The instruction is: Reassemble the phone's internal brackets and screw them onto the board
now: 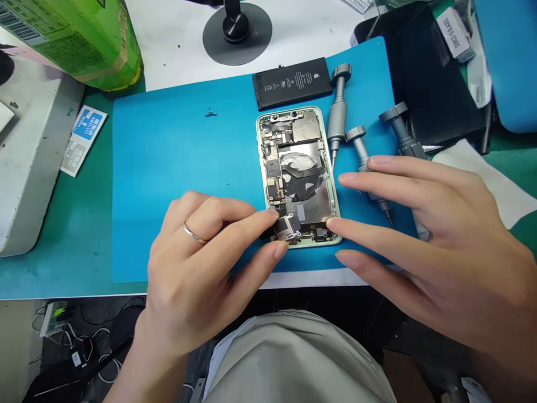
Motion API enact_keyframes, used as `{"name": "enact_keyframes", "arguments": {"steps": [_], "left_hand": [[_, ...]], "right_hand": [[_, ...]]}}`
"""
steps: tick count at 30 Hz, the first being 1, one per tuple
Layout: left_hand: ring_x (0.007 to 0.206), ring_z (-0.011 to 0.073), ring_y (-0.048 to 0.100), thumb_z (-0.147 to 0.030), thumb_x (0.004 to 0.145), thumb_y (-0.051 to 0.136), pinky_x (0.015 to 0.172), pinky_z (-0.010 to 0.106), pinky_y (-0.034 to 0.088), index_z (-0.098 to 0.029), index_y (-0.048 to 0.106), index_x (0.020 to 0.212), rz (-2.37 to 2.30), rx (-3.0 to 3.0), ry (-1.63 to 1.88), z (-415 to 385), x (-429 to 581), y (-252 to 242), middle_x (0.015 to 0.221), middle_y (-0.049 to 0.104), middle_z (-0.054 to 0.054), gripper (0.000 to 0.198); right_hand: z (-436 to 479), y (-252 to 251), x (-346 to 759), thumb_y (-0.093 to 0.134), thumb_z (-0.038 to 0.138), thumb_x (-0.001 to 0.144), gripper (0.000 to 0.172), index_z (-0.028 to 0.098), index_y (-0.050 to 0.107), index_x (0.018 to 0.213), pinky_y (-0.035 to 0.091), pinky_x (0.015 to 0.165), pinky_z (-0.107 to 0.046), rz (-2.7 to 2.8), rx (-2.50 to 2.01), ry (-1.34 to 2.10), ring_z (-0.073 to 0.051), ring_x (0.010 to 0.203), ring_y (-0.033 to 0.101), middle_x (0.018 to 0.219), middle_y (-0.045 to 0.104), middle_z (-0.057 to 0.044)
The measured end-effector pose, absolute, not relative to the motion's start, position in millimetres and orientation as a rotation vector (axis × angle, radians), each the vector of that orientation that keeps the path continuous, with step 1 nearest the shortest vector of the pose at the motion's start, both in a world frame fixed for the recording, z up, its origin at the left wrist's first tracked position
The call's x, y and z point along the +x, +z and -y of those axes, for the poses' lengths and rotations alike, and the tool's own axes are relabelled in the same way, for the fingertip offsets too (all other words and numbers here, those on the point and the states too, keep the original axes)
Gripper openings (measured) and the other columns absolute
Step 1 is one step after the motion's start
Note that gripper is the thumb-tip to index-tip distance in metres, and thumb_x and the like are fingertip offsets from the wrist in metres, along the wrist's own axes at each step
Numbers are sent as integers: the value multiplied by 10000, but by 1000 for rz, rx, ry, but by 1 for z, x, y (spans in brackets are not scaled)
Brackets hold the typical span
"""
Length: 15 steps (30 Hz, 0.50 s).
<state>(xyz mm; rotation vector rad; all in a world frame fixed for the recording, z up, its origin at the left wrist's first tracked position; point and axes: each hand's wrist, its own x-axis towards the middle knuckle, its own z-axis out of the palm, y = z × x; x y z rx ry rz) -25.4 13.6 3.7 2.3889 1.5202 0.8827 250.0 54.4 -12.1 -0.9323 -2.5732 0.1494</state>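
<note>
An opened phone (302, 207) with a pale green frame lies on a blue mat (180, 145), its circuit board and bare metal back showing. At its lower left corner, my left hand (210, 252) pinches a small black and silver phone part (287, 227) between thumb and index finger. This part is tilted over the phone's lower end. My right hand (432, 235) is open with its fingers apart, one fingertip touching the phone's lower right edge. Beyond the phone's top end lies a black battery (292, 84).
Grey screwdrivers (338, 112) lie right of the phone, one partly behind my right hand. Tiny screws or parts (210, 113) sit on the mat's left half. A green bottle (96, 45) stands at the back left, a round black stand base (237, 42) at the back.
</note>
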Motion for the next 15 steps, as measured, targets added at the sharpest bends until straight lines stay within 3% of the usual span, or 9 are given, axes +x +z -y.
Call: {"name": "enact_keyframes", "arguments": {"steps": [7, 15], "left_hand": [[869, 200, 643, -164, 1010, 748, 792, 424, 475, -188, 750, 1159, -1538, 2330, 892, -8, -26, 3, 1024, 764, 47, 151], [775, 140, 658, -200, 996, 792, 704, 381, 500, -175, 781, 1063, -1336, 2363, 871, -12, -26, 9, 954, 788, -2, 72]], "right_hand": [[-46, -6, 249, 644, 295, 1063, 122, 247, 632, 1174, 478, 1281, -440, 2396, -1131, 270, -212, 1506, 550, 1470, 636, -21], [-46, -5, 250, 671, 224, 1020, 82, 268, 648, 1085, 527, 1222, -504, 2370, -1173, 243, -241, 1453, 600, 1414, 668, -14]]}}
